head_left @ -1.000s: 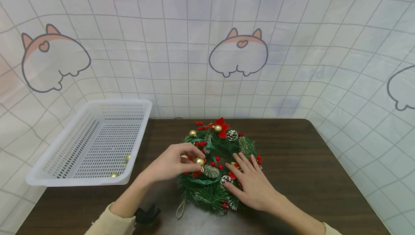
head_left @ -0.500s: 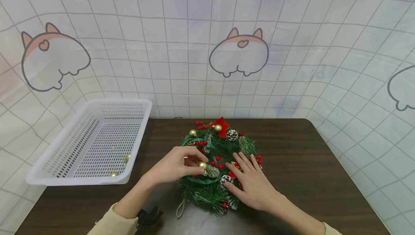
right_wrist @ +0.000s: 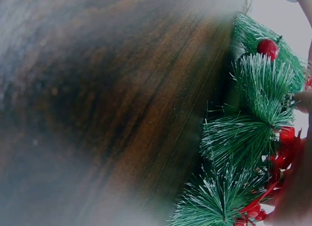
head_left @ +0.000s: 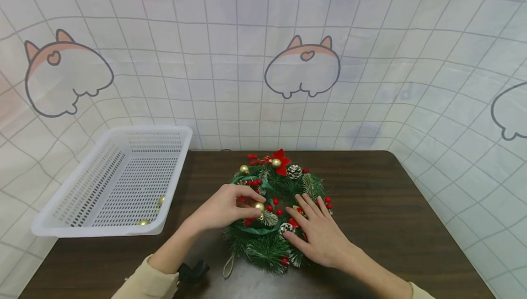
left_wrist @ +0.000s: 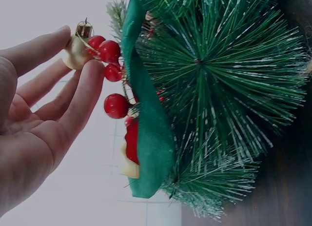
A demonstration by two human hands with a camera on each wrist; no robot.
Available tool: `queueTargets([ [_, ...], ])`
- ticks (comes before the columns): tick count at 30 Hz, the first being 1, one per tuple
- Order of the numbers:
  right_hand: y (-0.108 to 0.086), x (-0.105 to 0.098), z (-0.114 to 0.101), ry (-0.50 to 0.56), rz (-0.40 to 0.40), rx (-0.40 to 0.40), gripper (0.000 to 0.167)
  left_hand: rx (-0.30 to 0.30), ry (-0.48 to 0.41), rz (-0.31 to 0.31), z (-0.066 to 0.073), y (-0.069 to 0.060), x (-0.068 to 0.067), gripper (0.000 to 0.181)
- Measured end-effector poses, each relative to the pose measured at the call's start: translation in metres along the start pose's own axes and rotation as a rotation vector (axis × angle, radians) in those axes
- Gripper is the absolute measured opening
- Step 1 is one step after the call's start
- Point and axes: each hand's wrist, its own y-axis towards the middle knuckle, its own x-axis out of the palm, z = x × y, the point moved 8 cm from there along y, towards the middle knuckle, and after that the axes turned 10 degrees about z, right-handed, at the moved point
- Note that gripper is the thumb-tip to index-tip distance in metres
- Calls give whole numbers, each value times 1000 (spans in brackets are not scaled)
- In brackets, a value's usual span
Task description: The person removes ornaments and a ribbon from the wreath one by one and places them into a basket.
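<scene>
A green Christmas wreath [head_left: 265,248] lies on the dark wood table [head_left: 383,225]. It carries red berries, pinecones [head_left: 294,171], a red flower [head_left: 281,161] and gold balls. Over the wreath's left inner side, my left hand [head_left: 224,207] pinches a small gold ball ornament [head_left: 259,206] between thumb and fingers. In the left wrist view the gold ball [left_wrist: 75,55] has its cap and thin cord upward, close beside red berries [left_wrist: 109,51] and a green ribbon [left_wrist: 151,123]. My right hand [head_left: 319,235] rests spread on the wreath's right side, fingers straight, by a lower pinecone [head_left: 286,229].
A white perforated basket [head_left: 99,231] stands at the left, with gold balls [head_left: 143,222] in its near right corner. A cord loop [head_left: 228,266] sticks out from the wreath's lower left. Behind the table hangs a white checked curtain [head_left: 230,84].
My left hand has shifted slightly right, carrying the gold ball ornament toward the wreath's centre. The right hand and the wreath have stayed in place.
</scene>
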Motion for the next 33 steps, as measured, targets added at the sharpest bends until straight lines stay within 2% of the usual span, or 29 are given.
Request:
queueTargets([
  [7, 1, -1, 0, -4, 3, -5, 69, 27, -54, -8, 7, -2, -3, 25],
  [11, 1, -1, 1, -1, -4, -4, 70, 48, -16, -13, 8, 0, -2, 26],
  [20, 1, -1, -1, -7, -7, -6, 69, 35, 49, -12, 11, 1, -6, 23],
  [27, 1, -1, -1, 0, -10, -1, 69, 46, 45, -30, 10, 0, -3, 22],
  [33, 1, -1, -1, 5, -10, -1, 68, 67, 54, -19, 11, 2, 0, 22],
])
